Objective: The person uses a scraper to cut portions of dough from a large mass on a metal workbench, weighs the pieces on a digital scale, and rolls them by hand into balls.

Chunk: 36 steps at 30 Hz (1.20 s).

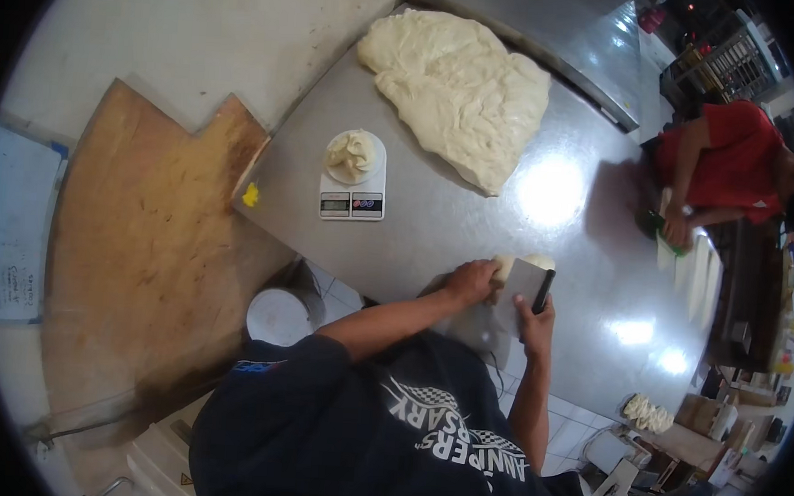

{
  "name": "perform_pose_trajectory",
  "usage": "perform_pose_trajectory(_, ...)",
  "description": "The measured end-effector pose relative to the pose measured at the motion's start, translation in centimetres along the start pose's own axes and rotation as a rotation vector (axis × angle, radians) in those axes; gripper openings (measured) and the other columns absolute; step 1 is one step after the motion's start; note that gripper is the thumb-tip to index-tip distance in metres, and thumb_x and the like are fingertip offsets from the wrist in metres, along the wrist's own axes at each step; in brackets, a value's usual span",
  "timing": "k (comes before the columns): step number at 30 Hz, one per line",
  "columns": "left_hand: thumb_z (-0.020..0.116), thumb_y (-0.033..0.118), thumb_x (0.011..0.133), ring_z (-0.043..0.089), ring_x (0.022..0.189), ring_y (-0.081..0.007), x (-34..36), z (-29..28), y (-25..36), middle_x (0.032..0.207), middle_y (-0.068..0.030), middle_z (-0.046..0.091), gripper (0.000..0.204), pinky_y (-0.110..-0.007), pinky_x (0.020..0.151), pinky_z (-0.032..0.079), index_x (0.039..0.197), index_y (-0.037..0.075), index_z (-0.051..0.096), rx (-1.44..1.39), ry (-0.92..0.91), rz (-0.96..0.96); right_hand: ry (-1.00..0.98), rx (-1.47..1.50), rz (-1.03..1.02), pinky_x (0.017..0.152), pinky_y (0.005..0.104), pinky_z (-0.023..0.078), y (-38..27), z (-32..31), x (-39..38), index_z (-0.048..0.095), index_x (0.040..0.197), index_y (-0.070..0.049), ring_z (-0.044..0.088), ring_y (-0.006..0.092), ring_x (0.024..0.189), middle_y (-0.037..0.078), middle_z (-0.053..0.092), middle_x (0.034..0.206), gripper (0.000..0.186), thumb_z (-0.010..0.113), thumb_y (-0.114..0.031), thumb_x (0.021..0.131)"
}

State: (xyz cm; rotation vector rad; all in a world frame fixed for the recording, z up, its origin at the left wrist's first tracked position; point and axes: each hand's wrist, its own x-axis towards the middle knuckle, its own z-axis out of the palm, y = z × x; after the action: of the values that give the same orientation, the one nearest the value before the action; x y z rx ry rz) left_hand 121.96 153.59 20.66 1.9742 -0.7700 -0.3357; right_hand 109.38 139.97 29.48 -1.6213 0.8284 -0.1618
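Note:
My right hand (536, 322) grips a dough scraper (523, 290) by its black handle, the wide metal blade turned toward my left hand. Fingers of my left hand (475, 280) are closed on a small piece of dough (502, 267), part of which the hand and blade hide. Another bit of pale dough (539, 259) shows just beyond the blade. Farther off lies a large, flattened mass of dough (465, 93) on the steel table (417, 222). To the left, a white kitchen scale (353, 195) carries several lumps of dough (352, 157).
Across the table's right side, a person in a red shirt (743, 160) works with a green-handled tool beside long pale strips (700, 276). A dough pile (648, 413) sits by the near right corner. Left are a wooden board (151, 260) and a white bucket (282, 317).

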Motion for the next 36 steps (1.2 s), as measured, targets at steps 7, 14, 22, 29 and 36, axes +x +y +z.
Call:
perform_pose_trajectory(7,0.070,0.027,0.091,0.068,0.085,-0.0434,-0.9,-2.5,-0.5,0.087,-0.0224,0.071,0.023,-0.051,0.078,0.054,0.094,0.004,0.073,-0.076,-0.127,-0.024,0.013,-0.497,-0.263,0.077,0.0523,0.054,1.7,0.8,1.1,0.053,0.113,0.001,0.069,0.0498,0.090,0.031,0.070,0.095,0.040,0.078,-0.016,0.087)
perform_pose_trajectory(14,0.067,0.022,0.090,0.068,0.086,-0.0431,-1.3,-3.2,-1.8,0.088,-0.0211,0.071,0.018,-0.052,0.079,0.054,0.095,0.007,0.075,0.071,-0.113,-0.050,0.061,-0.886,-0.251,0.070,0.0635,0.050,2.4,6.0,1.4,0.045,0.123,-0.001,0.065,0.0548,0.078,0.031,0.069,0.084,0.045,0.064,-0.031,0.095)
perform_pose_trajectory(22,0.073,0.023,0.088,0.071,0.090,-0.0399,1.4,-12.6,-2.1,0.097,-0.0175,0.075,0.029,-0.048,0.082,0.058,0.115,0.013,0.074,0.054,0.402,-0.142,0.066,-0.820,-0.181,0.073,0.0642,0.050,1.9,8.1,4.1,0.045,0.121,-0.003,0.067,0.0543,0.082,0.033,0.069,0.088,0.044,0.067,-0.025,0.091)
perform_pose_trajectory(29,0.067,0.033,0.095,0.047,0.130,-0.0429,4.1,-28.7,-10.8,0.142,-0.0220,0.053,0.054,-0.063,0.111,0.034,0.147,0.019,0.059,0.850,0.523,-0.381,0.038,-0.767,-0.101,0.079,0.0607,0.052,2.7,7.9,4.7,0.047,0.119,-0.004,0.067,0.0533,0.090,0.033,0.070,0.094,0.047,0.074,-0.025,0.087)
perform_pose_trajectory(36,0.072,0.037,0.089,0.040,0.137,-0.0487,3.5,-17.5,-6.9,0.147,-0.0284,0.046,0.057,-0.064,0.115,0.029,0.141,0.016,0.063,0.560,0.509,0.024,-0.102,-0.084,-0.033,0.081,0.0411,0.057,2.2,4.2,4.7,0.060,0.118,0.001,0.072,0.0279,0.092,0.017,0.073,0.102,0.041,0.079,-0.022,0.090)
